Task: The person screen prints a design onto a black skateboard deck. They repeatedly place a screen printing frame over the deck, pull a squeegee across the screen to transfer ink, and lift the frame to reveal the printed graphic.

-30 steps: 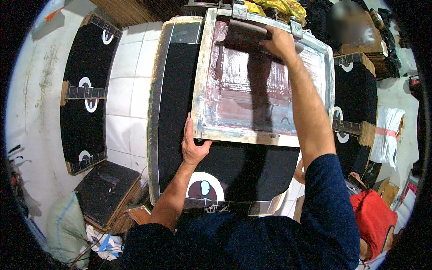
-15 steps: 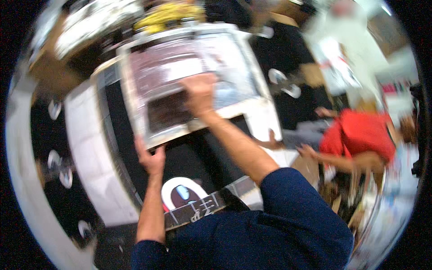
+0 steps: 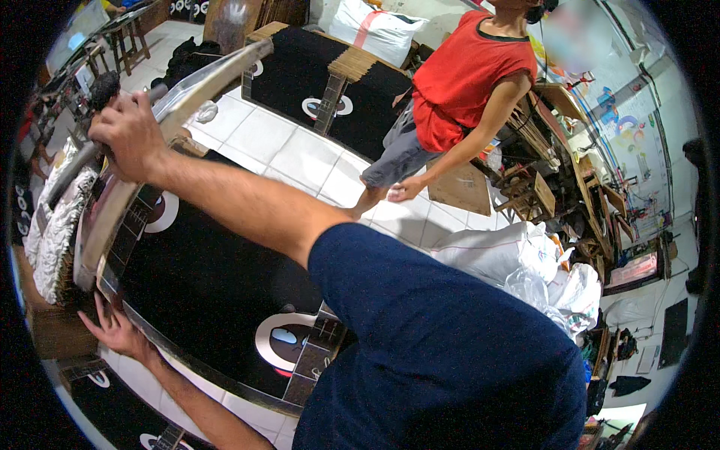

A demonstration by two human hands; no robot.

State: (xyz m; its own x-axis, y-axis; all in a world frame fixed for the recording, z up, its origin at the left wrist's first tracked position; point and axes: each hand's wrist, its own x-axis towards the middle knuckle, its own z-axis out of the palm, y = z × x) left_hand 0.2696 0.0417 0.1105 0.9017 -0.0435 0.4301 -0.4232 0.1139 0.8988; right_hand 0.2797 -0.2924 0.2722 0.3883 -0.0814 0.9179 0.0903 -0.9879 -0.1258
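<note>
A wooden-edged screen printing frame [image 3: 196, 94] stands tilted at the left over a long board covered in black fabric [image 3: 210, 247]. My right hand [image 3: 133, 139] is closed around a grey squeegee bar [image 3: 71, 176] on the frame's far side; a dark, ink-like lump shows beyond the fingers. Below the frame's near lower corner is my left hand [image 3: 116, 330], its fingers spread and nothing in them. Whether a fingertip touches the frame, I cannot tell. A white, blue and red eye print [image 3: 286, 341] shows on the black fabric near my body.
A person in a red sleeveless top [image 3: 472, 82] stands across the aisle of white floor tiles [image 3: 259, 131]. Behind is another black-covered board [image 3: 292, 67]. White sacks [image 3: 487, 251] are piled at the right. A further black board [image 3: 97, 405] lies at the lower left.
My view has swung right. The printing frame, earlier lying low over the board, now stands steeply tilted at the left. My left hand has opened off its edge.
</note>
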